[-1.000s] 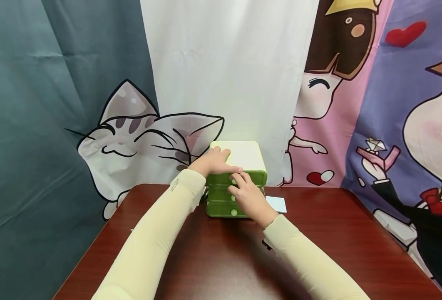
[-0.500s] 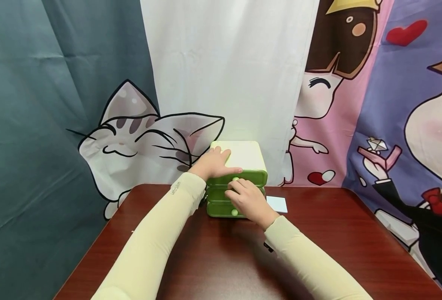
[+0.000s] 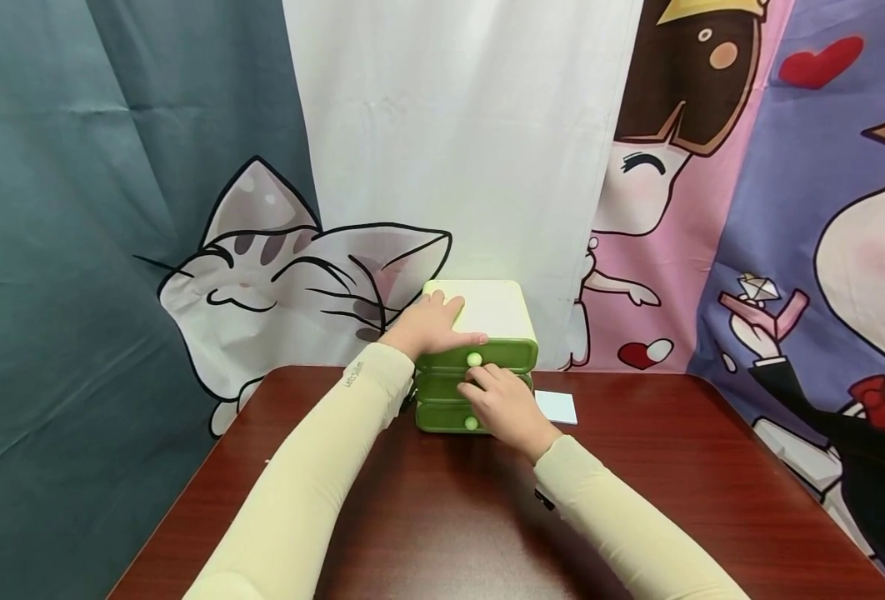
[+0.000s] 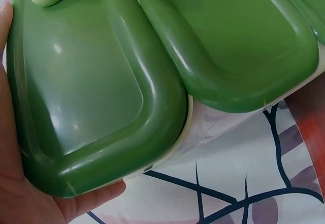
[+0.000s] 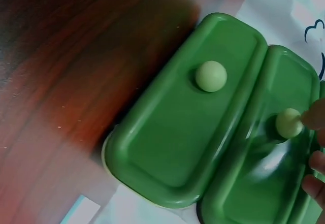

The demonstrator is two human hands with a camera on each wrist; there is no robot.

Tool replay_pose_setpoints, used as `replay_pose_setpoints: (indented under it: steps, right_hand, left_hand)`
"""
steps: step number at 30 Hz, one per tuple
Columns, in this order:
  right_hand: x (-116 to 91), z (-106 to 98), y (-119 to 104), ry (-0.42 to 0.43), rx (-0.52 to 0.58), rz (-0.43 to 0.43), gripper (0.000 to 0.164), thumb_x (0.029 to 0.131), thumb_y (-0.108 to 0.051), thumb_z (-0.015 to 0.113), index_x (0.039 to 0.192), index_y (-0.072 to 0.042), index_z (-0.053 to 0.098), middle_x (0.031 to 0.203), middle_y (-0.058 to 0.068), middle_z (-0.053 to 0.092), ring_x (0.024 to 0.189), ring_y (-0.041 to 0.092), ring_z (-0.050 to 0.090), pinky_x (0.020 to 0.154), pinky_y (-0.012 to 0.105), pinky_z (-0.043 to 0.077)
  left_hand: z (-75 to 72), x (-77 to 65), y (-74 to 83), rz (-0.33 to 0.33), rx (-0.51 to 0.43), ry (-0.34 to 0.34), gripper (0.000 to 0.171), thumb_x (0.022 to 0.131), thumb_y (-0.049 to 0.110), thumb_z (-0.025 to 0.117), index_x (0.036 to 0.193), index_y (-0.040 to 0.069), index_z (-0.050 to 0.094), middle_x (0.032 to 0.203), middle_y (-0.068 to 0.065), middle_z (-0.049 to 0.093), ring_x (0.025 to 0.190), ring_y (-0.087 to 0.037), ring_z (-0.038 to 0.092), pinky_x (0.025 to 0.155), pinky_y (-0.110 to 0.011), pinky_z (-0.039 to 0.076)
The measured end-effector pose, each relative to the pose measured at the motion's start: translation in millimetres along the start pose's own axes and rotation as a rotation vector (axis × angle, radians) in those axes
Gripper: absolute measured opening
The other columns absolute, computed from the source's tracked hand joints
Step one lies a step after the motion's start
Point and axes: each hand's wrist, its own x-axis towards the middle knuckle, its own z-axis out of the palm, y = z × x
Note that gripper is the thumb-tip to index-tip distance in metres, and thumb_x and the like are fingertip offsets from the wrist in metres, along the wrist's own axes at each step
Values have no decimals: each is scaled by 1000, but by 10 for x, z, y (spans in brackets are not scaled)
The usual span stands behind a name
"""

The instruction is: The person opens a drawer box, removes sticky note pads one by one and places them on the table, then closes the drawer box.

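left hand (image 3: 435, 327) spread on one cabinet (image 3: 497, 310), right hand (image 3: 507, 406) loosely curled by three knobs (image 5: 288, 123)

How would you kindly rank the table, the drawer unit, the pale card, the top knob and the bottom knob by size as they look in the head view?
1. Table
2. Drawer unit
3. Pale card
4. Top knob and bottom knob: they look alike, so I leave them unranked.

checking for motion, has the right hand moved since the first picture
Yes: the right hand has moved down, from the top knob to just below it.
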Motion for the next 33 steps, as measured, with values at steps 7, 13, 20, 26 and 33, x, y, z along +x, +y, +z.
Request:
replay_pose_setpoints:
  steps: [7, 13, 20, 26, 33]
  right_hand:
    - [-62, 96, -30, -96, -13, 34, 9, 84, -5, 73, 89, -11, 68, 98, 5, 56, 82, 25, 55, 74, 37, 51]
    - [-86, 166, -68, -150, -84, 32, 16, 78, -2, 78, 84, -11, 67, 100, 7, 52, 82, 25, 52, 70, 35, 49]
    - [-64, 203, -67, -136, -94, 25, 19, 79, -3, 76, 89, -9, 62, 99, 7, 49, 81, 24, 51, 73, 35, 49]
    - [-44, 200, -93, -130, -109, 43, 18, 79, 3, 74, 85, -7, 61, 96, 9, 49, 79, 25, 51, 71, 35, 50]
    - [-11, 192, -83, -151, -117, 45, 17, 80, 5, 73, 83, -7, 60, 96, 11, 49, 78, 25, 51, 70, 35, 51]
  left_hand:
    - [9, 3, 3, -4, 9, 4, 100, 82, 89, 40, 150, 16, 45, 142, -22, 49, 131, -41, 47, 103, -52, 44]
    - [20, -1, 11, 1, 17, 23, 100, 81, 89, 41, 149, 16, 46, 139, -21, 50, 128, -40, 49, 101, -52, 45]
    - [16, -8, 7, 18, 40, 45, 98, 82, 89, 41, 145, 15, 50, 132, -20, 53, 117, -37, 54, 94, -51, 48]
    - [27, -1, 5, 28, 41, 48, 96, 82, 88, 41, 143, 15, 52, 128, -18, 54, 112, -34, 56, 92, -50, 49]
    - [34, 29, -14, 20, 36, 49, 96, 82, 89, 41, 142, 15, 51, 128, -18, 54, 112, -35, 56, 92, -50, 49]
